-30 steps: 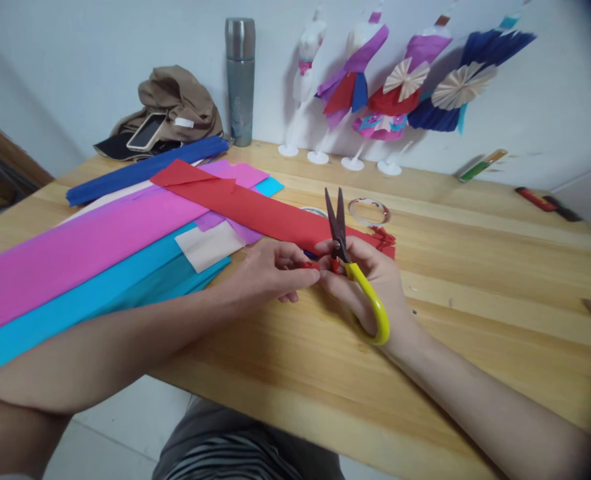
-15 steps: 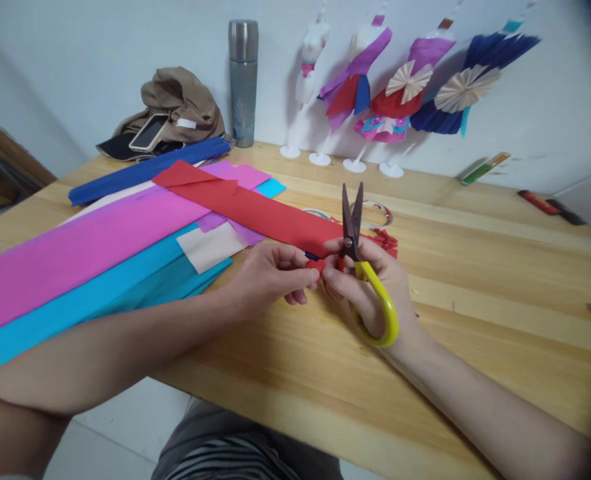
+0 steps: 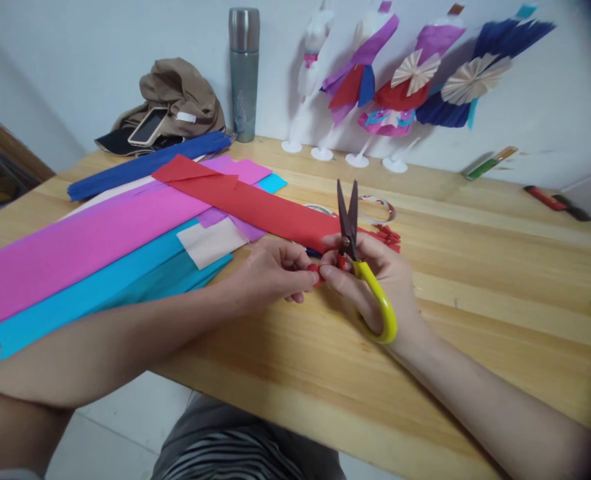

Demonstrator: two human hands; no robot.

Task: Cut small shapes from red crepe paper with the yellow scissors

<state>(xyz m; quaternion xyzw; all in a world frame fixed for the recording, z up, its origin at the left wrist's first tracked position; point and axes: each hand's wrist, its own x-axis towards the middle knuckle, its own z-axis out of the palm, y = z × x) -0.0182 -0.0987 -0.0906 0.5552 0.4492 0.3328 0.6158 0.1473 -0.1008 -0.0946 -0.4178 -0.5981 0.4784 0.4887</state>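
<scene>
"What is in the hands?"

"A person's left hand [image 3: 270, 275] pinches a small red paper scrap [image 3: 314, 269] above a pale wooden table [image 3: 475, 333]; the right hand [image 3: 395, 279], thumb tip at the scrap, is clamped on yellow-handled scissors [image 3: 361, 270], their dark blades parted and pointing away."

"And nearby?"

"A long, flat red paper strip [image 3: 270, 213] lies just beyond, crossing a broad magenta strip [image 3: 75, 250]."

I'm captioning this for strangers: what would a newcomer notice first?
Probably the open yellow-handled scissors in the right hand, beside the left hand pinching a small red piece. Next, the red paper strip across the magenta paper on the left. Then four miniature mannequins along the back wall.
</scene>
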